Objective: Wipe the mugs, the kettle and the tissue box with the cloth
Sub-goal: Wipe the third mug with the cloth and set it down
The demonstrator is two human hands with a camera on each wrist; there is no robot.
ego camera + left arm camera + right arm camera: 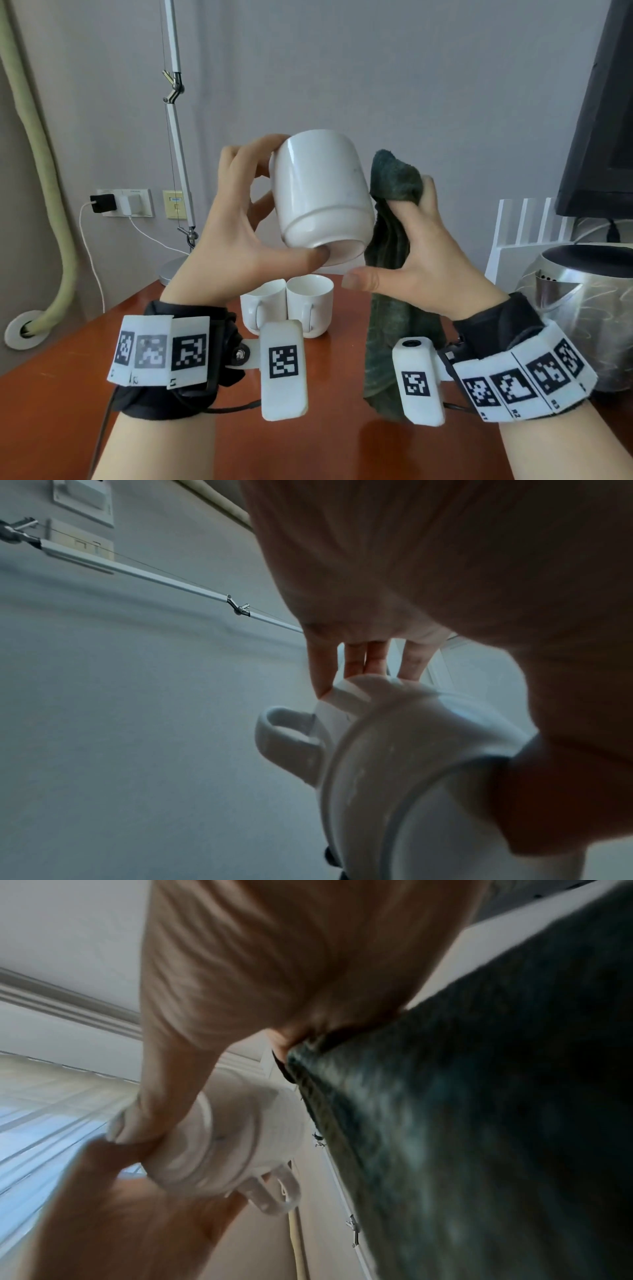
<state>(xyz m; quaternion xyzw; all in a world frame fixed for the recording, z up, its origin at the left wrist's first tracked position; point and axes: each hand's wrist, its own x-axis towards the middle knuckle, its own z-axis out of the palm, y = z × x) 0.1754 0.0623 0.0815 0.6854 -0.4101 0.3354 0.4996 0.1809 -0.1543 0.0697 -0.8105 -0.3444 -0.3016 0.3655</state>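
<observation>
My left hand holds a white mug up in the air, tilted with its base toward me. The thumb presses on the base and the fingers reach over the rim; the handle points away. My right hand grips a dark green cloth bunched over its fingers, lying against the mug's right side, with its tail hanging down to the table. In the right wrist view the cloth fills the right half beside the mug. Two more white mugs stand side by side on the table below. A steel kettle stands at the right.
The brown wooden table runs under both arms. A desk lamp rises at the back left, by wall sockets with a plugged charger. A dark monitor and a white slatted rack stand behind the kettle.
</observation>
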